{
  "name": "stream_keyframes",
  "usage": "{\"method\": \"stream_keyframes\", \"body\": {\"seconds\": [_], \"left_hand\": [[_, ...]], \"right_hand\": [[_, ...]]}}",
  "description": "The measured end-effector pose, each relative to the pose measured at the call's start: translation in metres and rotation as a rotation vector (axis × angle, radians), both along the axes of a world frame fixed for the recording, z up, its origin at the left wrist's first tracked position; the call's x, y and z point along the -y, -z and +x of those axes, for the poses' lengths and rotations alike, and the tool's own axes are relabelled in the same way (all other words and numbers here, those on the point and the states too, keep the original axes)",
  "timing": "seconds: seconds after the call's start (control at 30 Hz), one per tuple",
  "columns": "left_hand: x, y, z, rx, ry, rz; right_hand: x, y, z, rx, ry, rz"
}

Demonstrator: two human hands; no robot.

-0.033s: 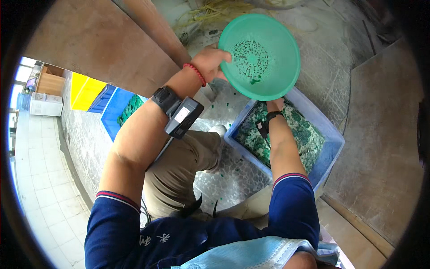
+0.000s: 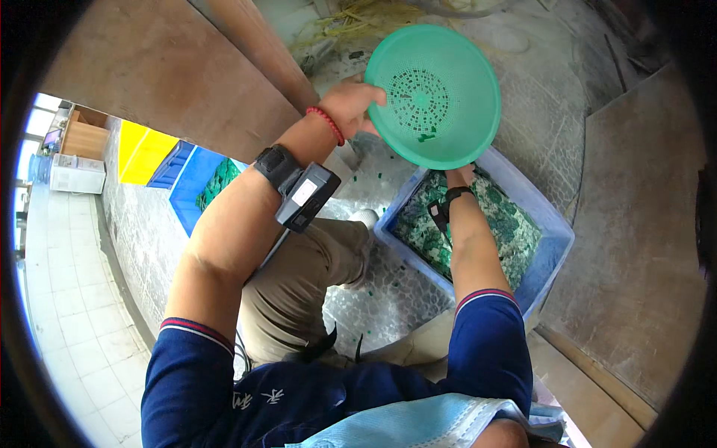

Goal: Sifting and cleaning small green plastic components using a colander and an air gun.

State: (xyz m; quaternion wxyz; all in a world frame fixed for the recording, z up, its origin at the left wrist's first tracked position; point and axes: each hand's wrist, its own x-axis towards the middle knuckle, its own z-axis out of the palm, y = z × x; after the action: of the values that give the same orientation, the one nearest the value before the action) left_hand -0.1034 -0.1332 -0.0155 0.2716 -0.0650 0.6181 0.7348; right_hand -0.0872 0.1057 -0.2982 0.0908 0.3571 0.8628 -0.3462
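My left hand point(image 2: 351, 104) grips the left rim of a round green plastic colander point(image 2: 467, 82), thumb on the inside. The colander is tilted, its perforated inside facing me, and a few small dark green bits point(image 2: 426, 135) lie near its lower edge. Below it stands a pale blue rectangular bin point(image 2: 551, 254) that contains a mass of mixed dark green and whitish flakes point(image 2: 515, 224). My right hand point(image 2: 459, 178) reaches over the bin, under the colander's lower rim. The colander hides its fingers, so I cannot see what they touch.
Brown wooden panels stand at the upper left point(image 2: 164, 67) and right point(image 2: 635, 201). Beyond my left arm are a blue bin point(image 2: 187, 190) with green bits and a yellow bin point(image 2: 146, 153). Green scraps dot the grey floor point(image 2: 381, 299) between my legs. White boxes point(image 2: 78, 175) sit far left.
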Motion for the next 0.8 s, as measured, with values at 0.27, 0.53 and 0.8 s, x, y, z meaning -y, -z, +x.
{"method": "stream_keyframes", "body": {"seconds": [0.27, 0.53, 0.8], "left_hand": [[0.000, -0.002, -0.001, -0.016, 0.035, 0.023], [0.004, 0.000, 0.000, 0.010, 0.007, 0.001], [0.017, 0.012, 0.010, -0.004, 0.002, 0.005]], "right_hand": [[-0.008, 0.015, -0.001, -0.068, -0.033, 0.019], [-0.017, -0.002, 0.032, 0.290, -0.299, 0.113], [-0.010, -0.063, 0.090, 0.339, -0.215, 0.058]]}}
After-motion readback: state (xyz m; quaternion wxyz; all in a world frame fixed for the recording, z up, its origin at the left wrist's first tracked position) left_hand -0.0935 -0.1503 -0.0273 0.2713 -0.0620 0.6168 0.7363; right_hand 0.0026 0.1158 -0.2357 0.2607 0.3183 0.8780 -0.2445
